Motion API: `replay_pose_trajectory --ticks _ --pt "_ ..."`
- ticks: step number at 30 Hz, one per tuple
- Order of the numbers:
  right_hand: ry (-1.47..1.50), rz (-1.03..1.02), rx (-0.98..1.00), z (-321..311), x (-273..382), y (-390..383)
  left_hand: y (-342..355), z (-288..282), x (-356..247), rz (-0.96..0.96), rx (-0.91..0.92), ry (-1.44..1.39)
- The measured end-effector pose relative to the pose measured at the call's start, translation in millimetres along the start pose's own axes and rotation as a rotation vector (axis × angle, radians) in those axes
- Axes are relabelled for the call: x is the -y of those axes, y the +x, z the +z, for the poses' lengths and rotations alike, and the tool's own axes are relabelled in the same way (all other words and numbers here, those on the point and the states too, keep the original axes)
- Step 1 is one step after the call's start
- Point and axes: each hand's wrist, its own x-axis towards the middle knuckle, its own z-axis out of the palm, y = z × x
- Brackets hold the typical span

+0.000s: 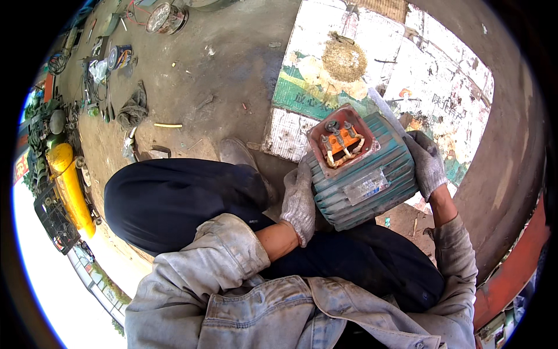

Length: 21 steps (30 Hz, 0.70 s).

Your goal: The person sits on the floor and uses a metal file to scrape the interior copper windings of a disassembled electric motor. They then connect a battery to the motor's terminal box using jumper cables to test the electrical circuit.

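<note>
A teal electric motor housing (pixel 349 203) with cooling fins is held in front of my knees, tilted. On its upper side the reddish terminal box (pixel 372 152) is uncovered, showing an orange terminal block (pixel 336 144) with bolts and pale wire leads. A worn label plate (pixel 366 186) sits on the fins. My left hand (pixel 298 200), in a grey knit glove, grips the near left end of the housing. My right hand (pixel 427 164), gloved too, is wrapped round the right end. The fingertips of both hands are partly hidden by the housing.
Flattened printed cardboard (pixel 465 75) lies beyond the motor, with a brown stain (pixel 344 61) on it. Leftward on the dirt floor are a dark rag (pixel 133 107), a tin can (pixel 120 57), a metal ring (pixel 166 18) and a yellow cylinder (pixel 71 185).
</note>
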Motion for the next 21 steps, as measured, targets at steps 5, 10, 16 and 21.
replay_pose_trajectory --ticks 5,10,16,21 --pt "-0.021 0.006 -0.06 5 0 -10 5 10 -2 -0.201 0.104 -0.165" --pt "0.166 0.019 -0.223 -6 -26 -35 -28 45 -14 -0.05 -0.007 0.038" --pt "0.664 0.142 -0.44 -35 -63 -66 -23 88 -40 0.002 0.265 0.233" --pt "0.698 0.131 -0.549 -39 -60 -73 3 117 -56 0.038 0.321 0.472"
